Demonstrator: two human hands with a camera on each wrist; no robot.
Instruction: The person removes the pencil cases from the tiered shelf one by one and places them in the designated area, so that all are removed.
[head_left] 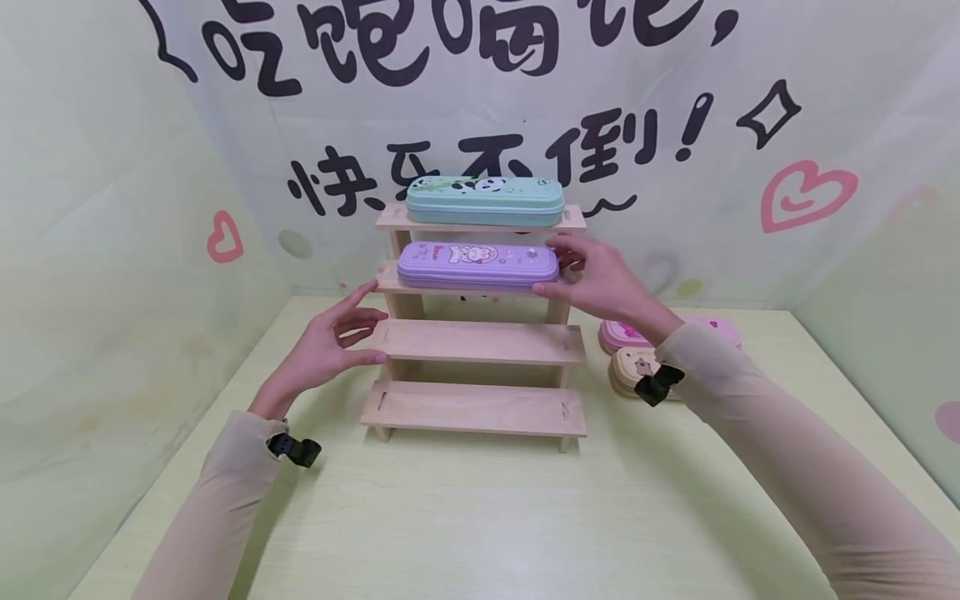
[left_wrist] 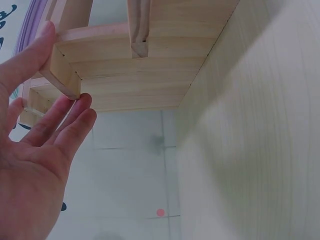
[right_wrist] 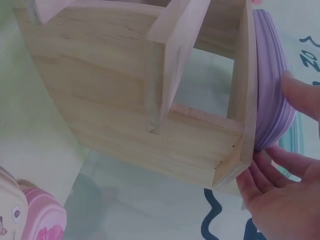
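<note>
A purple pencil case (head_left: 477, 265) with a cartoon figure lies lengthwise on the second tier from the top of a wooden stepped stand (head_left: 480, 340). My right hand (head_left: 600, 275) grips its right end. In the right wrist view, the thumb presses one side of the purple case (right_wrist: 272, 80), with fingers (right_wrist: 280, 165) by its end and the board. My left hand (head_left: 326, 342) holds the stand's left side; in the left wrist view, its thumb and fingertips straddle a board end (left_wrist: 62, 75). A mint-green panda pencil case (head_left: 486, 200) rests on the top tier.
A pink pencil case (head_left: 712, 327) and a cream one (head_left: 630, 371) lie on the table (head_left: 465, 517) to the stand's right, partly behind my right forearm. The lower two tiers are bare wood. A printed cloth backdrop (head_left: 525, 100) hangs close behind.
</note>
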